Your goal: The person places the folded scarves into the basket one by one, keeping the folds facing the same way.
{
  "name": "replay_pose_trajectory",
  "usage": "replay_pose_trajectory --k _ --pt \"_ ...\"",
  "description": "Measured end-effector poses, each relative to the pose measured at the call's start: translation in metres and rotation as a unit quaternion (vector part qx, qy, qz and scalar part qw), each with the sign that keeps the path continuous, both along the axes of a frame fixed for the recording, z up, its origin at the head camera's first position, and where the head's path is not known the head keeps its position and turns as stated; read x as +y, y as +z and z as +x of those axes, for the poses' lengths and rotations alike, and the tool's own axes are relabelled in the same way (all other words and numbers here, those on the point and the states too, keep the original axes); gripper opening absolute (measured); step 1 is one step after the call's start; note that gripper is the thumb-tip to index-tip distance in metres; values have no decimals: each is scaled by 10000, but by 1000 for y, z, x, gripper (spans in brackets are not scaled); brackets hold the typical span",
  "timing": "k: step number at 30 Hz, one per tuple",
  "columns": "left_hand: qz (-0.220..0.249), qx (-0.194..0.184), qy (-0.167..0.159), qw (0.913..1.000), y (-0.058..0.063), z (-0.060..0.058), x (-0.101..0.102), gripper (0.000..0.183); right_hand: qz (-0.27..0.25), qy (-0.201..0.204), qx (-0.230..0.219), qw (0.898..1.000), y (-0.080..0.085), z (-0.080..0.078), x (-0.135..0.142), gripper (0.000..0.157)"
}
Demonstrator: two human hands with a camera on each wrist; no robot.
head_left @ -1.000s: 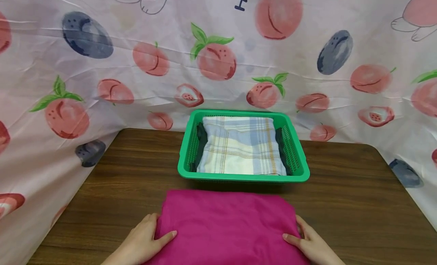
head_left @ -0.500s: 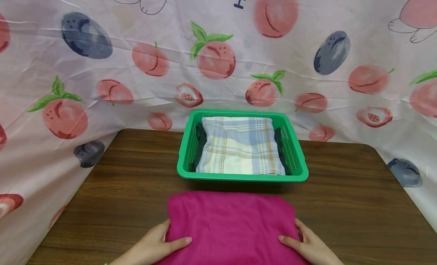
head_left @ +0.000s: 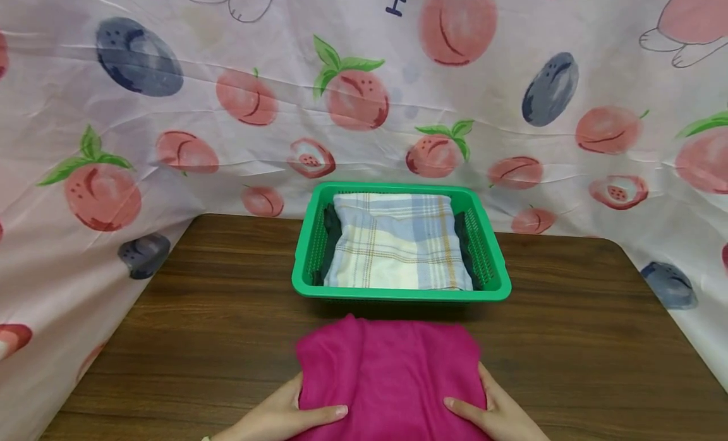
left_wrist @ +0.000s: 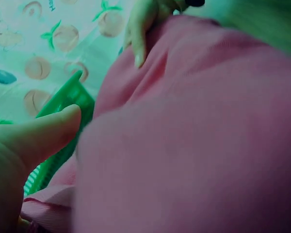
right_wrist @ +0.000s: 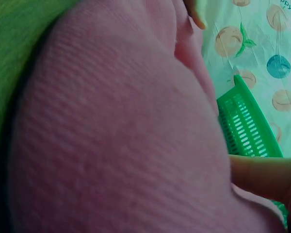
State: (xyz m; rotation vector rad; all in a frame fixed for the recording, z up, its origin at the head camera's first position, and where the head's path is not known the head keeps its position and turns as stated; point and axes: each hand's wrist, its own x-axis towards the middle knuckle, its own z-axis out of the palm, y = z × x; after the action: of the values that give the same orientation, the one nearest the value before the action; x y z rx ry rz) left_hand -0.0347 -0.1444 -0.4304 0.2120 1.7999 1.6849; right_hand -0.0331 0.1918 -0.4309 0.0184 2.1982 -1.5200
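A folded magenta cloth (head_left: 392, 378) lies between my two hands at the bottom of the head view, its surface raised in soft vertical folds. My left hand (head_left: 287, 412) grips its left side, thumb on top and the other fingers hidden behind the edge. On the opposite side my right hand (head_left: 491, 409) holds it the same way, thumb over the top. Both wrist views are mostly filled by the cloth (left_wrist: 184, 145), with the thumb at its edge. Just beyond it stands a green plastic basket (head_left: 398, 294) holding a folded plaid cloth (head_left: 398, 245).
Dark items (head_left: 465, 248) show along both inner sides of the basket, beside the plaid cloth. Everything stands on a brown wooden table (head_left: 188, 340). A fruit-print sheet (head_left: 256, 24) hangs behind the table and along its sides.
My hands have come closer together, the left moving right and the right slightly left. The magenta cloth between them has narrowed and bunched into folds. The basket stays in place.
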Motion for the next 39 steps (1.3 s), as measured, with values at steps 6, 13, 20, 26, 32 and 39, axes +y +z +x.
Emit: replay_pose_trajectory --k 6,13,20,26,32,39 --pt "157 95 -23 9998 -3 -1 13 62 -265 104 -61 9996 -1 0 -4 89" --pt "-169 426 272 9986 -6 2 10 65 -269 105 252 9993 -1 0 1 83" --pt "-156 305 399 9986 15 1 -4 62 -457 -42 203 9987 9 -1 12 74" --pt "23 196 392 9990 34 0 -15 61 -348 -152 140 9992 18 0 18 73" --pt "-41 574 175 9982 51 2 -19 55 -214 -386 149 9989 31 2 21 72" --pt "-63 1121 178 9935 73 2 -21 48 -253 -507 514 9971 43 5 26 71"
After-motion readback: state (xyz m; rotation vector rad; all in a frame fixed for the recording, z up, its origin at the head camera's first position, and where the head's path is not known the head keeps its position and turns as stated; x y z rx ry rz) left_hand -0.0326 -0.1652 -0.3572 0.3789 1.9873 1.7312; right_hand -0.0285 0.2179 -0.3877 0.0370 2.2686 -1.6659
